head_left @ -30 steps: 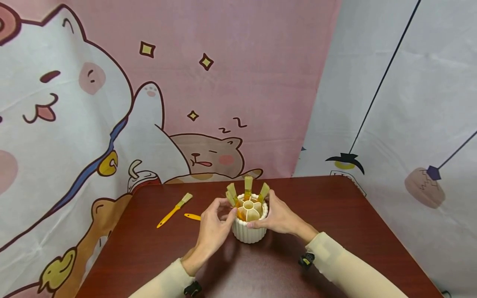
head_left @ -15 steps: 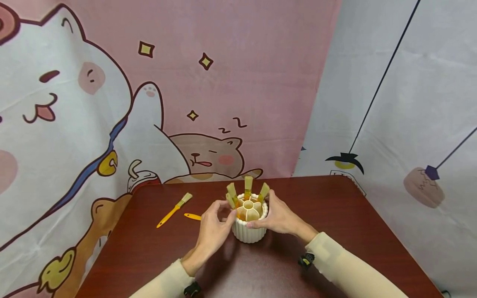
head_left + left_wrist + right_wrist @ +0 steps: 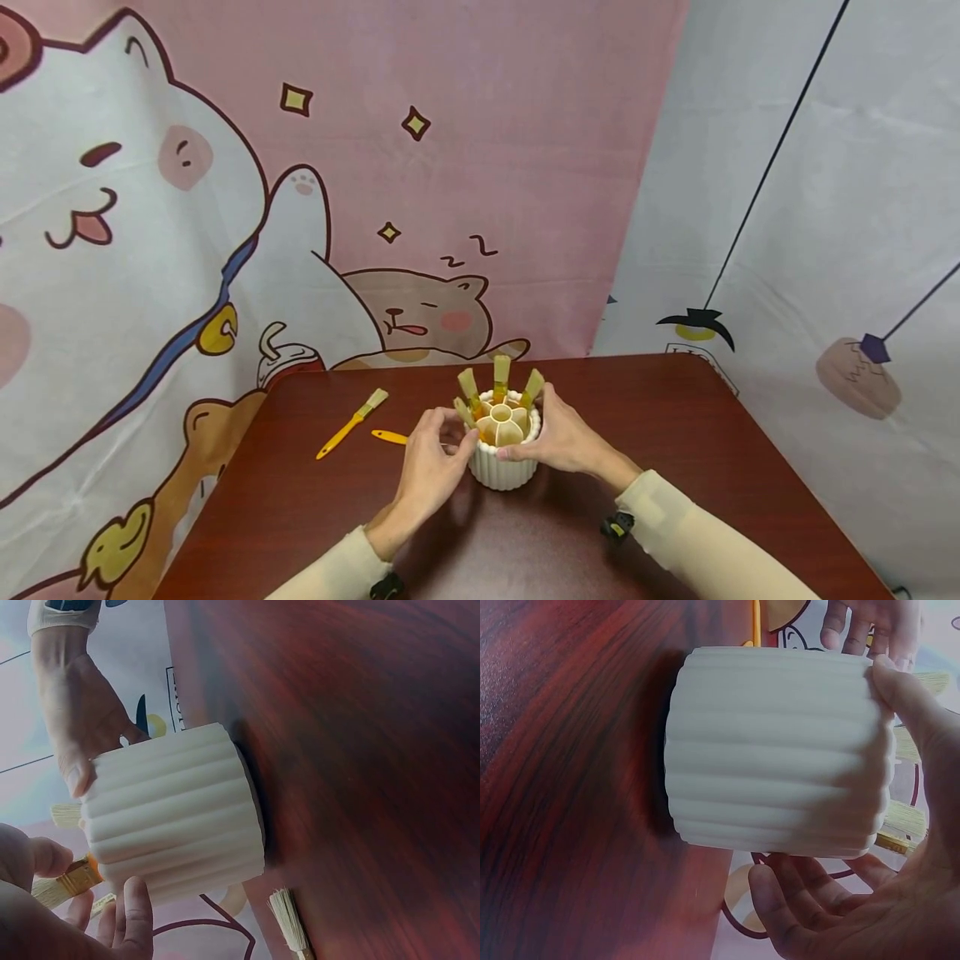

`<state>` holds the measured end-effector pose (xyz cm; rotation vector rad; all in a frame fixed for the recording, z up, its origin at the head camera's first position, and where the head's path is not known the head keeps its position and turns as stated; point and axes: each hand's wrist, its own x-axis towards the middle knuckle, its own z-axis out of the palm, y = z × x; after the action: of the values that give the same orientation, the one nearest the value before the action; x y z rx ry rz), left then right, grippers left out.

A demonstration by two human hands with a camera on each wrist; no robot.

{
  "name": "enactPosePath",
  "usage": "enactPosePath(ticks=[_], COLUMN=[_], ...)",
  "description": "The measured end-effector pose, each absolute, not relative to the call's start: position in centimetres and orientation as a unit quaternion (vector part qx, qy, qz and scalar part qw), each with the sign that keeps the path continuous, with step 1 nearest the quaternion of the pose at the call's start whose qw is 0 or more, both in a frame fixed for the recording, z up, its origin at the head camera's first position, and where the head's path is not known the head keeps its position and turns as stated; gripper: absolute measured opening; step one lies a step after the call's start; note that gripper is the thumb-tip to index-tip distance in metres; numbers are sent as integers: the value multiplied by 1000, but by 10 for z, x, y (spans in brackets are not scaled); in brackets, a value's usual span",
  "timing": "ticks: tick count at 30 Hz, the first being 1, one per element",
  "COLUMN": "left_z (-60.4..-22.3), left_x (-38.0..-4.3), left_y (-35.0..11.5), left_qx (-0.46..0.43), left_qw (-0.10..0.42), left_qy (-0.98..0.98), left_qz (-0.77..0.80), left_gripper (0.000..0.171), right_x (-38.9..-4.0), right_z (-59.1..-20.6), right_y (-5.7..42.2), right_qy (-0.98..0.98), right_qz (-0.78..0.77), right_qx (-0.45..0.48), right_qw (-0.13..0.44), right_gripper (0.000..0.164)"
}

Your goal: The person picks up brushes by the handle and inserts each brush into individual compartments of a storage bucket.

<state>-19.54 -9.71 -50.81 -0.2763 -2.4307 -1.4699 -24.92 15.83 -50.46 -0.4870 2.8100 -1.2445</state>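
The left hand [image 3: 435,471] pinches a leaning brush [image 3: 465,414] at the rim of a ribbed white holder [image 3: 502,472], gripped by the right hand [image 3: 566,437] on the table [image 3: 712,442]; three brushes [image 3: 502,372] stand in its far side, a loose brush [image 3: 351,426] lies leftward, a cartoon backdrop [image 3: 517,167] behind

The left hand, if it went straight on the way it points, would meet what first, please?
Past its pinched brush, the left hand would probably meet the pot; any gap is unclear.

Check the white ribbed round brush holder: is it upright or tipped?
Upright. The white ribbed round brush holder stands base-down on the dark-red table, its divided top facing up and pale-bristled brushes rising from it.
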Motion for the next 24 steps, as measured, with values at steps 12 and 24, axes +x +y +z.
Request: enactPosePath(ticks=[12,24], left_z=[-509,-525], left_x=[-197,-219], left_y=[-113,-165], left_qx=[-94,-75], left_qw=[118,119], left_qy=[-858,-923], left_qz=[-492,-357], left_gripper=[37,41], right_x=[-248,-248], right_z=[-503,-503], right_y=[158,158], right_qy=[901,903], right_qz=[-405,-402], right_qx=[-158,-151], right_qw=[14,18], right_gripper=[125,127])
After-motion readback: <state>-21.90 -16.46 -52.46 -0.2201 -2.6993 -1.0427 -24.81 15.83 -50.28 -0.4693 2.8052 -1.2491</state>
